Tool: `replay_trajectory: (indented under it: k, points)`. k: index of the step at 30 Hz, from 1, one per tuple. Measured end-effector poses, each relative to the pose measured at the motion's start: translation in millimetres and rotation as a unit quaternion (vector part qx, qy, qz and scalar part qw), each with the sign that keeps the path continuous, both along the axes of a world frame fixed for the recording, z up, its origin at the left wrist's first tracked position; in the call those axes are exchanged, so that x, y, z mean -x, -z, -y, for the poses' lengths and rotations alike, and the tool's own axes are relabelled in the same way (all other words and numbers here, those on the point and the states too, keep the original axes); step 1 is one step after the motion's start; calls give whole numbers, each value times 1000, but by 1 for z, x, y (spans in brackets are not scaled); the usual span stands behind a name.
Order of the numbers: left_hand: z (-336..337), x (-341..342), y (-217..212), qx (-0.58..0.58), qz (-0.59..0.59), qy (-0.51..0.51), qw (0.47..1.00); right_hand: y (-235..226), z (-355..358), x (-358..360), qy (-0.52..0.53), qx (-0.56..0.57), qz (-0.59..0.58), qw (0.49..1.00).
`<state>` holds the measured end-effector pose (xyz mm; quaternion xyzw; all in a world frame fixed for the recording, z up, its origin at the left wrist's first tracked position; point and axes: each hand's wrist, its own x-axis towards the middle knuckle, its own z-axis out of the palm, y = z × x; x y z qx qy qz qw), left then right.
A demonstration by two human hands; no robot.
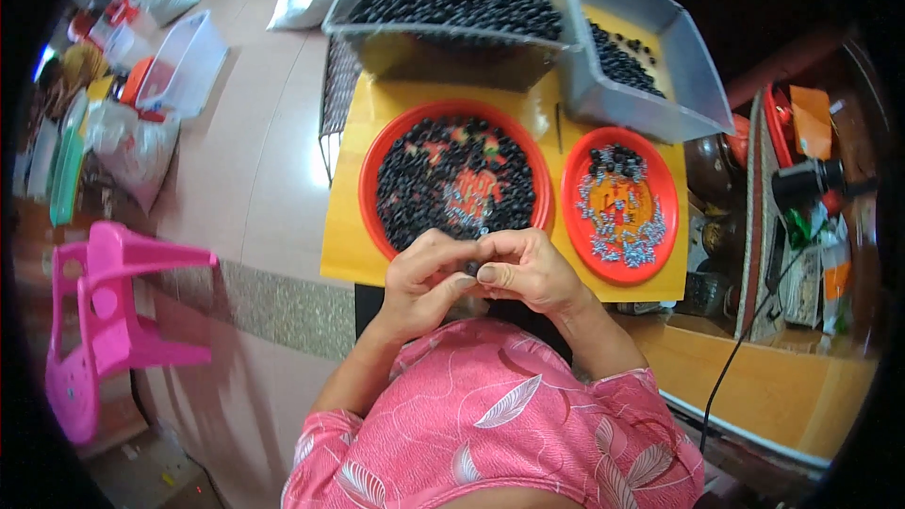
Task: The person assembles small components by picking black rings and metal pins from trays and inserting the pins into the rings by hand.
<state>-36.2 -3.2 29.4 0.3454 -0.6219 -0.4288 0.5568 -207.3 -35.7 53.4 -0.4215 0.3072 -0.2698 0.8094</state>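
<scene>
My left hand (424,285) and my right hand (534,273) meet at the near rim of a round red tray (370,219). Both are closed, thumbs and fingertips pinching a small black round part (472,268), mostly covered by the fingers. Many loose black parts (405,179) lie in the tray, along with a few silvery metal pieces (464,203) near its middle. To the right, an oval red tray (572,243) holds many small silvery pieces (630,253) that look like screws, and a cluster of black parts (617,161) at its far end.
Beyond the trays on the yellow board (342,243) stand a clear bin (452,52) heaped with black pieces and a grey bin (633,117) partly filled with them. A thin dark rod (558,127) lies between. A pink plastic chair (118,306) stands left; a black cable (745,335) hangs right.
</scene>
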Motion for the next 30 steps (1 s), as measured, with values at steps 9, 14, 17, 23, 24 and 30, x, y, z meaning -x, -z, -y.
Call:
replay_trajectory:
  k: [9,14,17,23,24,30]
  points:
    - [-16,25,-10,-92,-4,100,991,-106,130,111,312,499,-448,673]
    - [-19,57,-10,-359,-165,324,859,-145,118,88,228,636,-563,476]
    - [-10,99,-13,-482,-295,423,708,-169,75,15,53,752,-400,521]
    - [-1,180,-28,-525,-485,522,465,-202,-6,-85,-189,815,-290,466]
    - [-3,187,-15,-466,-558,594,344,-206,-18,-95,-205,821,-263,463]
    - [-1,175,-7,-472,-494,563,466,-220,-48,-123,-243,859,-129,432]
